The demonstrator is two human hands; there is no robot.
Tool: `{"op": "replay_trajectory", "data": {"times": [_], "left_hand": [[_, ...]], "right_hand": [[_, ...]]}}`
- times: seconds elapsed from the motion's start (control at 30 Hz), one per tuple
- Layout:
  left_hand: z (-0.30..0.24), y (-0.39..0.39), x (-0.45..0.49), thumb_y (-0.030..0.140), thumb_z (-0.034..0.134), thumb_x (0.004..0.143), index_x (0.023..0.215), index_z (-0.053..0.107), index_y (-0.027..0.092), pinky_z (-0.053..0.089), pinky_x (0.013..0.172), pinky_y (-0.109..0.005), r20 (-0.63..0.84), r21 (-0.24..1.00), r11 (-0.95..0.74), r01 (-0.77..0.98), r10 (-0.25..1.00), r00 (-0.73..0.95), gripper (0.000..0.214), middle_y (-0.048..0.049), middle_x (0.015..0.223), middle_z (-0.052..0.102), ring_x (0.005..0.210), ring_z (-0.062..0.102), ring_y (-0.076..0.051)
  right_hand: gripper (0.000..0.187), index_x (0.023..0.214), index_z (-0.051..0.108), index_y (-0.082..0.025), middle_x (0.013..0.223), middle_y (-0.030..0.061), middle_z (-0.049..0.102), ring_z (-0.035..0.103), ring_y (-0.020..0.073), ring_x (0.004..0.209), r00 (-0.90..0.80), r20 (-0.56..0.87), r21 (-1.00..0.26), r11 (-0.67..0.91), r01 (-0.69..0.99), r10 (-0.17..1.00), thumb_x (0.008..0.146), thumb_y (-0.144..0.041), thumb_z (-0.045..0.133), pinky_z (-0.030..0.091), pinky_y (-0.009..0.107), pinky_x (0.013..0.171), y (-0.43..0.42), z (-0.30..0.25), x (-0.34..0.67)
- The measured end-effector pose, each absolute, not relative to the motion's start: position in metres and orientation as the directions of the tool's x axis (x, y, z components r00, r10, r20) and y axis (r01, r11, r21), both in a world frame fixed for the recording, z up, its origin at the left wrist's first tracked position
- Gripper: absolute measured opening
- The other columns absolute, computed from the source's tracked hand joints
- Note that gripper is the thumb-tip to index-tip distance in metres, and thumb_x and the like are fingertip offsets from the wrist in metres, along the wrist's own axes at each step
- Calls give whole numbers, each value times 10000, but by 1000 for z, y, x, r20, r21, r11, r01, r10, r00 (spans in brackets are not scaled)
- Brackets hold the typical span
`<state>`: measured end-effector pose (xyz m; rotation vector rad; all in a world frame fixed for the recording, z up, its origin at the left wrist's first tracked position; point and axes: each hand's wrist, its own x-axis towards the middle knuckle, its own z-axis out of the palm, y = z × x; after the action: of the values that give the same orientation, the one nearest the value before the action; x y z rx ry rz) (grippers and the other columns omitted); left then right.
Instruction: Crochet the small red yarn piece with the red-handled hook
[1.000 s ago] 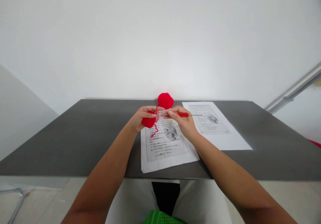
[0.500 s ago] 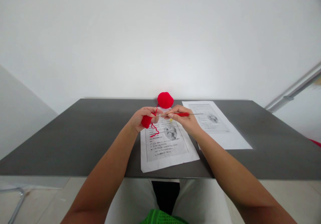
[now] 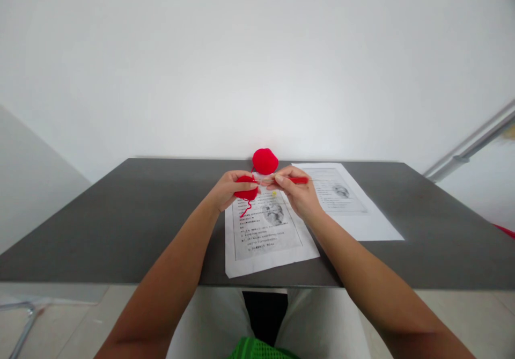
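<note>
Red yarn all over this one: the left hand (image 3: 226,190) has its fingers pinched around a small piece of red yarn work (image 3: 244,193), held up over the near printed sheet (image 3: 261,265), with a squiggly loose strand (image 3: 247,209) dangling below it. The right hand (image 3: 300,193) grips a tool with a red handle (image 3: 300,180) pen-style, fingers closed on it, and its thin metal shaft (image 3: 324,180) pokes out past the hand to the right. Other end points at the left fingertips — too small to tell if it's actually through a stitch. Just beyond the hands, a red yarn ball (image 3: 265,161) sits at the back of the dark grey worktop (image 3: 120,225), near the white wall (image 3: 257,69). Near sheet has text, a grey picture and a little yellow spot (image 3: 274,193); a second printed sheet (image 3: 374,227) lies off to the right, partly behind the right hand and forearm.
</note>
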<state>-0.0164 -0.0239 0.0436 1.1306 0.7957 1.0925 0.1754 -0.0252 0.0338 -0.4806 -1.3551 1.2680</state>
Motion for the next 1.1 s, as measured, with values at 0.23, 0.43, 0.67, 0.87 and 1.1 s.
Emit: {"op": "replay_trajectory", "data": {"times": [0.23, 0.43, 0.67, 0.87, 1.1], "left_hand": [[40, -24, -5, 268, 890, 539, 721, 745, 123, 471, 582, -226, 35, 932, 65, -356, 963, 267, 274, -39, 647, 721, 570, 622, -114], [39, -25, 2, 217, 874, 571, 894, 777, 127, 496, 723, -258, 59, 923, 60, -380, 954, 294, 349, -67, 789, 761, 708, 670, -145], [35, -23, 3, 178, 870, 554, 1036, 765, 165, 475, 902, -357, 73, 936, 12, -351, 971, 229, 493, -83, 947, 776, 911, 693, -224], [37, -22, -2, 217, 853, 576, 966, 781, 159, 479, 902, -364, 59, 949, 30, -313, 960, 273, 401, -92, 933, 781, 888, 699, -223], [38, -20, -7, 264, 833, 590, 848, 785, 145, 498, 829, -339, 42, 948, 34, -315, 972, 232, 288, -74, 815, 778, 755, 692, -188]], "right_hand": [[81, 938, 705, -258, 1032, 35, 754, 700, 194, 1006, -212, 789, -591, 807, -7, 576, 894, -222, 647, 550, 402, 943, -27, 29, 183], [166, 1023, 689, -267, 1141, 53, 736, 631, 212, 1165, -361, 830, -407, 904, 128, 425, 922, -180, 592, 513, 449, 1014, -22, 33, 185], [131, 988, 711, -272, 1089, 41, 747, 654, 202, 1103, -307, 784, -543, 836, 80, 539, 921, -241, 603, 504, 426, 1006, -19, 27, 181], [130, 889, 732, -250, 950, 21, 766, 704, 196, 952, -244, 549, -835, 535, -125, 799, 882, -356, 658, 533, 381, 909, -16, 27, 180], [108, 855, 728, -243, 920, 7, 771, 705, 172, 901, -267, 489, -867, 430, -250, 831, 873, -333, 671, 541, 328, 844, -12, 26, 180]]}}
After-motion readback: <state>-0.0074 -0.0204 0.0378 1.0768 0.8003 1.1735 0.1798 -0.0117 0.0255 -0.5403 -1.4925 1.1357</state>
